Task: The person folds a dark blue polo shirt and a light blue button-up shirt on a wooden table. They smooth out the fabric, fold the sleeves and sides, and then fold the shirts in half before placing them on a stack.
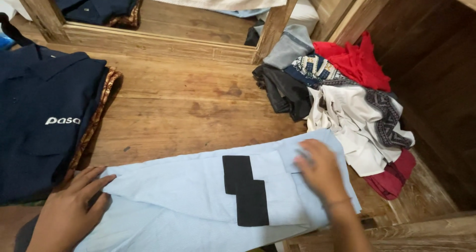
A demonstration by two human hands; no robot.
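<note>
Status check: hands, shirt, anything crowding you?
Left hand flat on light blue shirt, left edge. Right hand pressing its right end, both open. Navy shirt stacked left, loose clothes pile touching the right end.

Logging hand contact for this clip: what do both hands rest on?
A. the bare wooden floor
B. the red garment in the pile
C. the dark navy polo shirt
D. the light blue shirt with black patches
D: the left hand presses one end and the right hand the other end of the light blue shirt spread on the wooden floor.
</note>
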